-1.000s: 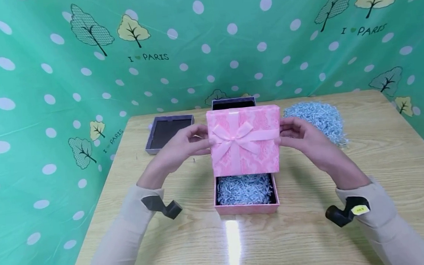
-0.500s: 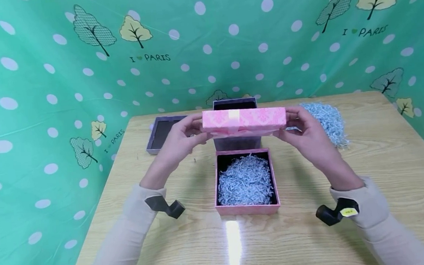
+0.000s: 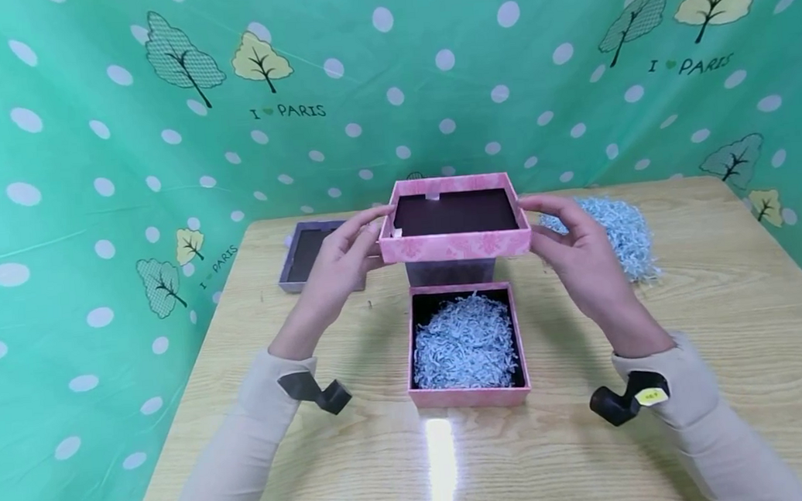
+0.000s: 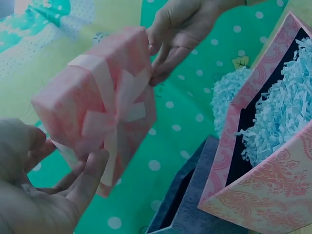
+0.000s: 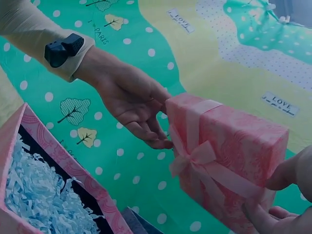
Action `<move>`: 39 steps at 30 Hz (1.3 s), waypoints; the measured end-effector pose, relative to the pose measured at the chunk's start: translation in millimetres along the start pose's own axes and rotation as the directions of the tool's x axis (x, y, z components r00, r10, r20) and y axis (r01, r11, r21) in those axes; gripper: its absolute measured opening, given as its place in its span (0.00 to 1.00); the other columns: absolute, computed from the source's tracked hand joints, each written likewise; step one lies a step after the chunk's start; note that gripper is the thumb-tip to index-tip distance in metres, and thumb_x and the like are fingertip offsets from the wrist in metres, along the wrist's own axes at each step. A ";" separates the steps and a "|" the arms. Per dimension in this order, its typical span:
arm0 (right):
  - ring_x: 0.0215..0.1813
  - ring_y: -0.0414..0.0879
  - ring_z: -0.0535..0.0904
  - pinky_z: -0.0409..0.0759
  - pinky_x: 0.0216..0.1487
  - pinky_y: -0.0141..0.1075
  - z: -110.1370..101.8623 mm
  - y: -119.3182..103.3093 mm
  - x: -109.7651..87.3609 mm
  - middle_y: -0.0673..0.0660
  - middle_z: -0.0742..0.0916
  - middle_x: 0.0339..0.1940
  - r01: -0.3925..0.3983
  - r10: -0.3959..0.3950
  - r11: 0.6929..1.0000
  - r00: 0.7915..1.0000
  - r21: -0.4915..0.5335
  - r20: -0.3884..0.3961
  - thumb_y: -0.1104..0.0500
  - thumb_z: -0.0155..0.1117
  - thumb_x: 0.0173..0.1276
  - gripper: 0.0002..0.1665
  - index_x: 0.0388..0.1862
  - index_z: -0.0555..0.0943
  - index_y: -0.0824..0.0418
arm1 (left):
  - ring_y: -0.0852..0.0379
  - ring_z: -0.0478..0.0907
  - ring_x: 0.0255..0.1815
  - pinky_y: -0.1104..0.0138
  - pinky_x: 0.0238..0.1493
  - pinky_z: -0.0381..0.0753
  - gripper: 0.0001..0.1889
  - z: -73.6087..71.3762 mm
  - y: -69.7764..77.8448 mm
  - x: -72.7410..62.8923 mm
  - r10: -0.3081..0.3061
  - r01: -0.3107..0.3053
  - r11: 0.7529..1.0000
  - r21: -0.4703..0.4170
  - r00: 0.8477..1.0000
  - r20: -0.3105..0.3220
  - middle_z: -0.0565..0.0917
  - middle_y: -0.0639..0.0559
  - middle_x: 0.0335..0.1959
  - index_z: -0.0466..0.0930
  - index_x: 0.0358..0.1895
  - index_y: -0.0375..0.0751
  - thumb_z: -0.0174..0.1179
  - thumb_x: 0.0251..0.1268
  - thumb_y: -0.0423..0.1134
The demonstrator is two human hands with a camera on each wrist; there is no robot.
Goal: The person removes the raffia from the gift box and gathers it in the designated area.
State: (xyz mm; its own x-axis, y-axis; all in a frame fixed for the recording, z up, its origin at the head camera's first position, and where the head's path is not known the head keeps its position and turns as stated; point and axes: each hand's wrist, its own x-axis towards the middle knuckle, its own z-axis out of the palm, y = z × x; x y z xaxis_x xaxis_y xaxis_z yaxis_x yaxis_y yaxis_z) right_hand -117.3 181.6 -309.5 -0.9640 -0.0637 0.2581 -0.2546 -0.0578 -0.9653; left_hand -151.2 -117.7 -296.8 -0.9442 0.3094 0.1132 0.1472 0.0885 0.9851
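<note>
Both hands hold a pink patterned gift box lid (image 3: 457, 246) in the air. My left hand (image 3: 336, 270) pinches its left side, my right hand (image 3: 575, 250) its right side. The black inside of the lid faces up toward me in the head view. On its outer face, a pale pink ribbon bow (image 5: 197, 156) shows in both wrist views. Below, on the table, stands the pink box base (image 3: 470, 398), uncovered. A heap of light blue shredded paper (image 3: 463, 343) fills much of it, leaving some black bottom bare at the back.
Behind the pink base stands a dark grey-blue box (image 3: 451, 272), partly hidden by the raised lid. A matching shallow lid (image 3: 304, 257) lies at the back left, inside up. More blue shredded paper (image 3: 623, 231) is piled at the back right of the wooden table (image 3: 690, 292).
The pink lid has been tipped over: its bowed top faced me first, then its edge, and now its black inside. Both hands kept hold of it. The base became fully visible.
</note>
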 end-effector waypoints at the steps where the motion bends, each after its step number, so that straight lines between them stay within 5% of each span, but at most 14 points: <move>1: 0.54 0.45 0.81 0.81 0.49 0.27 0.6 1.0 0.5 0.57 0.73 0.62 0.003 -0.003 1.000 1.000 0.026 0.007 0.62 0.59 0.69 0.21 0.60 0.74 0.64 | 0.52 0.82 0.49 0.61 0.52 0.83 0.19 -0.5 -0.3 -0.6 -0.009 0.009 1.000 -0.005 1.000 -0.002 0.76 0.44 0.62 0.70 0.66 0.47 0.45 0.76 0.44; 8: 0.58 0.48 0.77 0.81 0.55 0.32 9.0 5.5 2.4 0.56 0.73 0.60 -0.033 0.033 0.991 0.999 0.133 0.002 0.60 0.59 0.70 0.17 0.55 0.73 0.65 | 0.51 0.79 0.53 0.60 0.53 0.82 0.22 -5.8 -5.3 -2.8 -0.045 0.045 0.999 -0.020 0.999 -0.010 0.77 0.41 0.55 0.68 0.67 0.54 0.53 0.72 0.45; 15: 0.61 0.47 0.73 0.80 0.56 0.30 16.8 4.2 6.8 0.59 0.69 0.66 -0.112 0.109 0.991 0.993 0.080 0.039 0.59 0.60 0.69 0.30 0.68 0.66 0.63 | 0.50 0.78 0.53 0.62 0.50 0.84 0.26 -18.0 -8.6 -3.4 -0.065 0.066 0.998 -0.018 0.998 0.016 0.74 0.39 0.57 0.60 0.71 0.60 0.53 0.72 0.41; 28: 0.60 0.45 0.77 0.78 0.59 0.31 40.5 11.8 11.0 0.59 0.65 0.72 -0.180 0.155 0.975 0.970 0.128 0.185 0.61 0.57 0.72 0.35 0.74 0.59 0.59 | 0.51 0.78 0.51 0.67 0.49 0.83 0.25 -45.9 -8.5 -11.9 -0.113 0.113 0.994 -0.008 0.994 -0.003 0.72 0.40 0.57 0.63 0.70 0.53 0.53 0.72 0.39; 39: 0.67 0.52 0.71 0.79 0.56 0.30 76.3 15.9 7.5 0.56 0.68 0.72 -0.217 0.182 0.966 0.957 0.141 0.224 0.66 0.54 0.71 0.36 0.75 0.57 0.56 | 0.56 0.79 0.47 0.70 0.46 0.82 0.26 -75.9 -11.2 -28.6 -0.129 0.130 0.992 0.008 0.990 -0.054 0.72 0.43 0.54 0.64 0.70 0.51 0.54 0.71 0.39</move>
State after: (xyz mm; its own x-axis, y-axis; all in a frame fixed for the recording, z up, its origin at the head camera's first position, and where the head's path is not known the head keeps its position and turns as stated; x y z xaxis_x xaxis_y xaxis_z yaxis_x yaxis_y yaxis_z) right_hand -122.7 104.2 -320.0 -0.9522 -0.2948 0.0801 -0.0261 -0.1826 -0.9828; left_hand -148.2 -199.4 -301.2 -0.9698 0.2436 -0.0080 0.0258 0.1353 0.9905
